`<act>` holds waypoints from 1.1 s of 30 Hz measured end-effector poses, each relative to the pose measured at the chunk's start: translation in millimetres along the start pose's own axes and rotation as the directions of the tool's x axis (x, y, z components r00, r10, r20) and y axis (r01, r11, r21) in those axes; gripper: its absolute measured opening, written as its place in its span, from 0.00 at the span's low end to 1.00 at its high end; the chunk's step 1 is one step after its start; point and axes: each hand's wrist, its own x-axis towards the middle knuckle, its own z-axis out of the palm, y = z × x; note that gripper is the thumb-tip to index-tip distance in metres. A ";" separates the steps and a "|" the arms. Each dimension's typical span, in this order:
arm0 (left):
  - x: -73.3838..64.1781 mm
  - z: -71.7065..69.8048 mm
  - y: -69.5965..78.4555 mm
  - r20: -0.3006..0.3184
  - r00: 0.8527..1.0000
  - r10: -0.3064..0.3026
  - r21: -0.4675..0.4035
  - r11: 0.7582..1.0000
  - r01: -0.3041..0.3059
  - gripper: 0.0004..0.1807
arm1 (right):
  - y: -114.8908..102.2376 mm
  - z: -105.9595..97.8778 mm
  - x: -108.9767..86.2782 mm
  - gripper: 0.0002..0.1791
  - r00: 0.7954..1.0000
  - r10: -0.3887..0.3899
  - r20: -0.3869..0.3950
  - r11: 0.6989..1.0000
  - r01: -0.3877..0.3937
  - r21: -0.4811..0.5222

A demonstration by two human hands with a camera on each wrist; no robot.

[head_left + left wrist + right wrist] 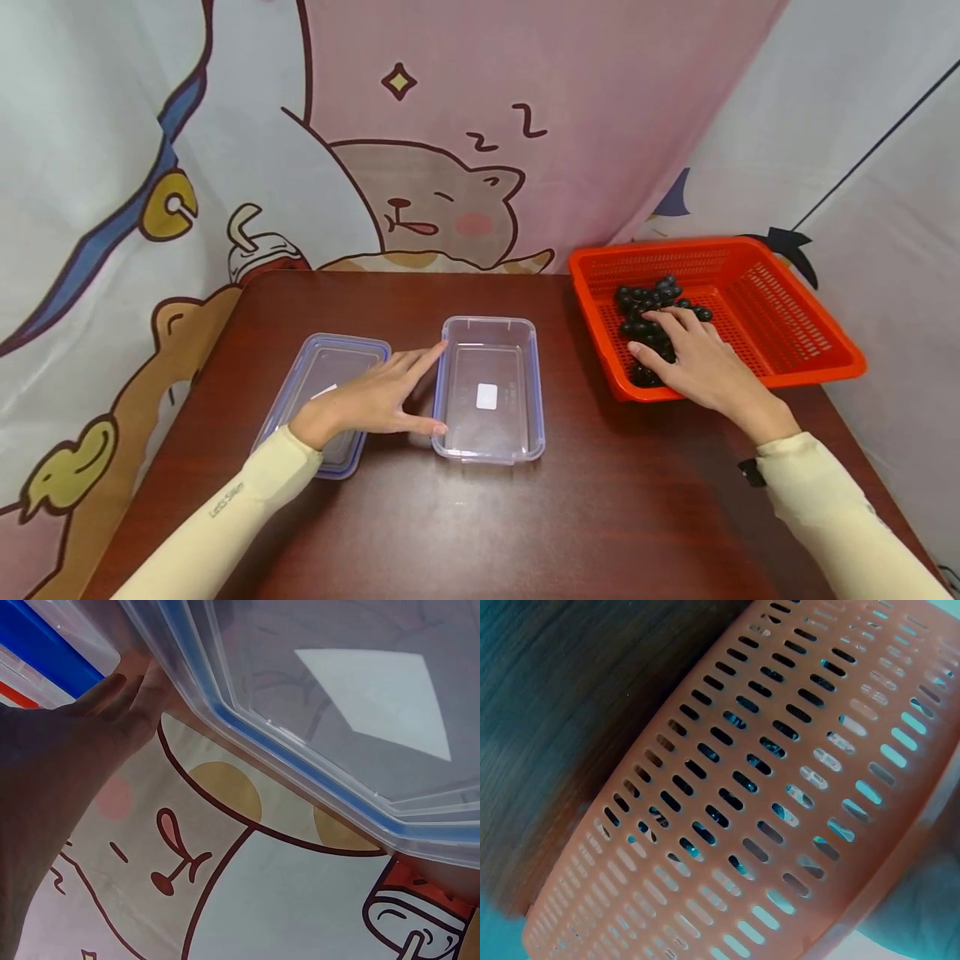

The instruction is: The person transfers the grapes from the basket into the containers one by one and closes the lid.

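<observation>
A clear plastic food container (491, 400) with a blue-edged rim stands on the table, a white label on its bottom. My left hand (378, 393) is at its left side, thumb and fingers spread along the rim. Under that wrist lies a clear, blue-edged lid (330, 354), also large in the left wrist view. To the right, my right hand (693, 358) reaches into a red basket (813, 358) over dark grapes (637, 329). Its thumb and forefinger stand apart; the other fingertips are partly hidden. The right wrist view mostly shows the basket's slotted wall (742, 780).
Everything stands on a dark reddish-brown table (480, 533). Behind it hangs a cartoon-printed cloth (600, 100), close to the table's back edge. The basket sits at the table's right side, its right end reaching toward the edge.
</observation>
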 end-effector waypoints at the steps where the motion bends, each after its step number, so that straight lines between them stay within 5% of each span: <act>1: -0.1 -0.5 0.2 0.000 1.000 0.002 0.000 1.000 -0.002 0.68 | 0.8 -0.5 0.7 0.46 1.000 0.004 0.010 1.000 -0.004 0.003; 33: 1.0 0.8 0.8 0.013 1.000 0.001 -0.007 1.000 -0.001 0.67 | 27.7 -15.2 13.1 0.43 0.963 0.036 0.266 0.999 -0.025 -0.045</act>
